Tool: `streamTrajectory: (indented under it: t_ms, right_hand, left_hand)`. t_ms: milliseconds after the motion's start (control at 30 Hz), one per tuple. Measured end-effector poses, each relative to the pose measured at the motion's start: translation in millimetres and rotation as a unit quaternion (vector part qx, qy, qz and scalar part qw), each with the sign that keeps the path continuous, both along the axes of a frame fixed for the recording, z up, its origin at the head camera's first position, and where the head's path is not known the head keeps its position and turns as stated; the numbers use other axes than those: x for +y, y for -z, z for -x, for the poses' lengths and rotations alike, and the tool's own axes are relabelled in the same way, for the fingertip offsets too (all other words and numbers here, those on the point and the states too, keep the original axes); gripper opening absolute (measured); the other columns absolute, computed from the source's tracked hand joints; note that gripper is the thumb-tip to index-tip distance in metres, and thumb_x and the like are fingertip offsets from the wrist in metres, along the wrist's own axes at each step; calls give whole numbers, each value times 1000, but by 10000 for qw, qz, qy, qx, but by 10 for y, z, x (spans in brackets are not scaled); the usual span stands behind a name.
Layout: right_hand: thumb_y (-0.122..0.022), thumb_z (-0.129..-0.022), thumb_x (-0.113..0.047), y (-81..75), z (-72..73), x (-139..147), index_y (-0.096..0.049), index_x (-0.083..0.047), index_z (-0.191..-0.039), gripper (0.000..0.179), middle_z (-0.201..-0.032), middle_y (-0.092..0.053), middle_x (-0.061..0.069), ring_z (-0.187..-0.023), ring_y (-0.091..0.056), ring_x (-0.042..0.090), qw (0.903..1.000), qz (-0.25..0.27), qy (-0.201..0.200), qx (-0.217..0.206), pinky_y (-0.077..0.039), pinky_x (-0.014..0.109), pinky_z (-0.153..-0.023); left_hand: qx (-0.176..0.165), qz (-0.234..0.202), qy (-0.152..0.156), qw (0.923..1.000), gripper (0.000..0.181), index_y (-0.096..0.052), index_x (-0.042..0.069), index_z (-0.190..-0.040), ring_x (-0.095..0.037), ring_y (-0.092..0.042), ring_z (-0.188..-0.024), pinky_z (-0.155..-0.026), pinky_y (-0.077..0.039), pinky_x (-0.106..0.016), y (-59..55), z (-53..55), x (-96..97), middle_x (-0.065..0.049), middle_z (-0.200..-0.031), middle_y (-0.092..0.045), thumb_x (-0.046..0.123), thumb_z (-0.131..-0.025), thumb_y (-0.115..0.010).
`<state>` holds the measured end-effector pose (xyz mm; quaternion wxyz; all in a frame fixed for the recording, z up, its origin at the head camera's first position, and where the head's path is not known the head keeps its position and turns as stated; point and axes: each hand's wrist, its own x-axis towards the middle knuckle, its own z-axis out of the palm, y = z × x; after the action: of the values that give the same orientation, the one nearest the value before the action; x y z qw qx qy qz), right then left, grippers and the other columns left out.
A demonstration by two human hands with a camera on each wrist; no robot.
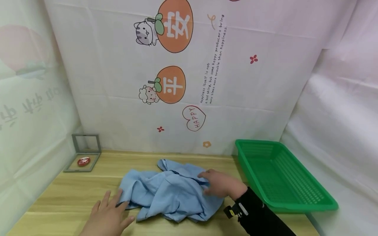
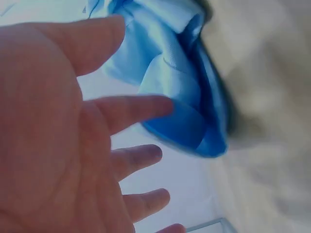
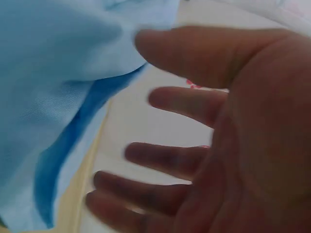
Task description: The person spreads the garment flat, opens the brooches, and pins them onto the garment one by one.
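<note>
A crumpled light-blue cloth (image 1: 171,193) lies in loose folds on the wooden table (image 1: 118,159). My left hand (image 1: 106,214) is at the cloth's left edge with its fingers spread; in the left wrist view that hand (image 2: 63,126) has straight fingers beside a fold of the cloth (image 2: 170,73). Over the cloth's right side reaches my right hand (image 1: 221,184), in a black sleeve. The right wrist view shows this hand (image 3: 233,131) with extended fingers and nothing between thumb and fingers, next to the cloth (image 3: 53,87). Whether either hand touches the fabric, I cannot tell.
A green plastic basket (image 1: 257,183) stands at the right end of the table. At the back left, an open grey-framed case (image 1: 69,165) holds a round red piece (image 1: 84,161). A printed white sheet (image 1: 118,124) hangs behind the table, with white sheeting on both sides.
</note>
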<state>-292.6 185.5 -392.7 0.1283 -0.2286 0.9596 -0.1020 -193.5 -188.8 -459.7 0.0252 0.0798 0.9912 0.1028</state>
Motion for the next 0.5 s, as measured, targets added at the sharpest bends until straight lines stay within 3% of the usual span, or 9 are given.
streamTrajectory:
  t_ms: [100, 267, 400, 500]
  right_hand:
    - [-81, -84, -32, 94, -19, 37, -55, -20, -144, 66, -139, -54, 10, -129, -50, 31, 9988, -130, -11, -467, -43, 50, -101]
    - [-83, -82, -36, 266, -28, 54, -53, -25, -146, 71, -139, -57, 0, -132, -47, 29, 9955, -129, -77, -934, -39, 49, -105]
    - [-83, -82, -38, 350, -25, 32, -57, -25, -143, 68, -137, -58, -4, -130, -50, 27, 9944, -126, -138, -1040, -40, 46, -105]
    - [-83, -81, -37, 404, -38, -1, -60, -23, -141, 66, -134, -60, -5, -127, -52, 25, 9950, -186, -214, -957, -42, 44, -103]
  left_hand:
    - [305, -81, 158, 9994, 65, -66, 14, -131, -60, -28, -133, -93, -30, -77, -139, 41, 47, -25, -151, -38, 62, -88, -64]
    - [908, -190, 492, 9945, 77, -49, 12, -148, -61, -38, -125, -84, -40, -74, -318, 165, 163, -30, -149, -36, 55, -87, -70]
    - [968, -698, 923, 9886, 87, -38, 2, -149, -49, -56, -110, -80, -52, -56, -367, 298, 311, -33, -145, -36, 47, -86, -76]
    - [976, -911, 1257, 9830, 85, -38, -1, -144, -48, -53, -115, -91, -48, -57, -346, 396, 435, -29, -139, -42, 45, -85, -79]
